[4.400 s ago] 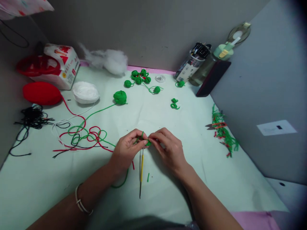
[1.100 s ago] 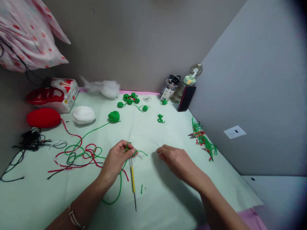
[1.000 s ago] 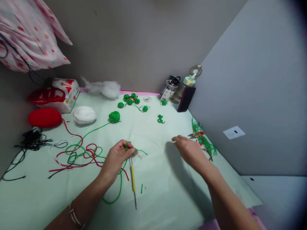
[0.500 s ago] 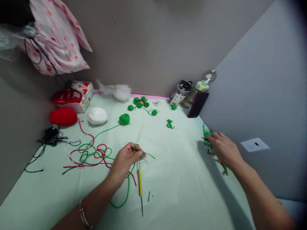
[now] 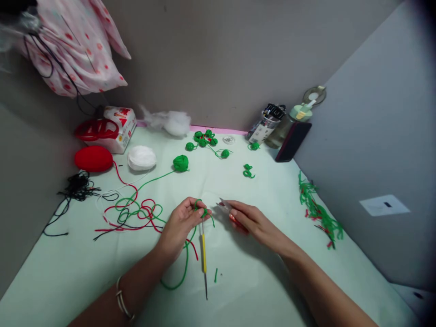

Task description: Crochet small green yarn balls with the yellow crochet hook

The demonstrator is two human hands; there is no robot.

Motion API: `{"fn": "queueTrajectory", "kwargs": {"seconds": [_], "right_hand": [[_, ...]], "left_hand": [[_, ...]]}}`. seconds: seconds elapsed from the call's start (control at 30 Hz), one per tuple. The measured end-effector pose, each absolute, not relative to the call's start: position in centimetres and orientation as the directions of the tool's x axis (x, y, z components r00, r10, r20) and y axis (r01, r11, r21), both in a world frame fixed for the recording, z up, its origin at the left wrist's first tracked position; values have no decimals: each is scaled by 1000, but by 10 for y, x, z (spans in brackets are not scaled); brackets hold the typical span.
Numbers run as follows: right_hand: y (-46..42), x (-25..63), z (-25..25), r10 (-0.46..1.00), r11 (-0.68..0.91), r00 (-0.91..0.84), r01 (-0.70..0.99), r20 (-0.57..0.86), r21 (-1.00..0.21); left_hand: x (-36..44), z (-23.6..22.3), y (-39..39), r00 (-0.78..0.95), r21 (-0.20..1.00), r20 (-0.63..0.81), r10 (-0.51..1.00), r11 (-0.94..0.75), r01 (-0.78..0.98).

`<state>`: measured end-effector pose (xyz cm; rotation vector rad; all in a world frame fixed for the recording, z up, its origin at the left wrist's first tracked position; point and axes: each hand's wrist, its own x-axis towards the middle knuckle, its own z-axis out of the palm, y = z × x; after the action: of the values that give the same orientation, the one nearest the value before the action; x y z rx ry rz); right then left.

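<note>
My left hand (image 5: 180, 222) pinches a small green crochet piece (image 5: 204, 212), with a short yarn tail hanging from its right side. Just below the fingers a crochet hook (image 5: 204, 254) with a yellow handle points down toward me; whether its upper tip is in the piece I cannot tell. My right hand (image 5: 254, 222) is closed round small red-handled scissors (image 5: 225, 205), their blades parted a little and pointing left at the piece, a short gap away. Green yarn (image 5: 185, 268) loops below my left hand.
Red (image 5: 93, 159), white (image 5: 141, 158) and green yarn balls (image 5: 180, 163) stand at the left and middle, with tangled strands (image 5: 136, 213) before them. Several small green balls (image 5: 202, 141) lie at the back. Yarn scraps (image 5: 318, 206) line the right edge. A phone (image 5: 293, 141) leans against a bottle (image 5: 299, 113).
My right hand has come from the yarn scraps at the right edge to the middle, bringing the scissors beside the crochet piece. My left hand keeps its pinch.
</note>
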<state>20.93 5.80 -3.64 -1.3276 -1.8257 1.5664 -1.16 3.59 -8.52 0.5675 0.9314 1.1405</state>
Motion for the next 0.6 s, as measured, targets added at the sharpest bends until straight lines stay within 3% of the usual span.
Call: {"fn": "queueTrajectory", "kwargs": {"seconds": [0.1,0.27,0.6], "right_hand": [[56,205,-43,839,9,-480,484,-256,-875],[52,204,-50,877,192,-441,685,-191,-703],[55,195,-60,832,387,-543,716,-114,-581]], "left_hand": [[-12,-86,37,130,782,-334,934,351,-516],[-12,-88,38,130,778,-337,933,353,-519],[-11,-95,38,126,807,-300,946,322,-495]]}}
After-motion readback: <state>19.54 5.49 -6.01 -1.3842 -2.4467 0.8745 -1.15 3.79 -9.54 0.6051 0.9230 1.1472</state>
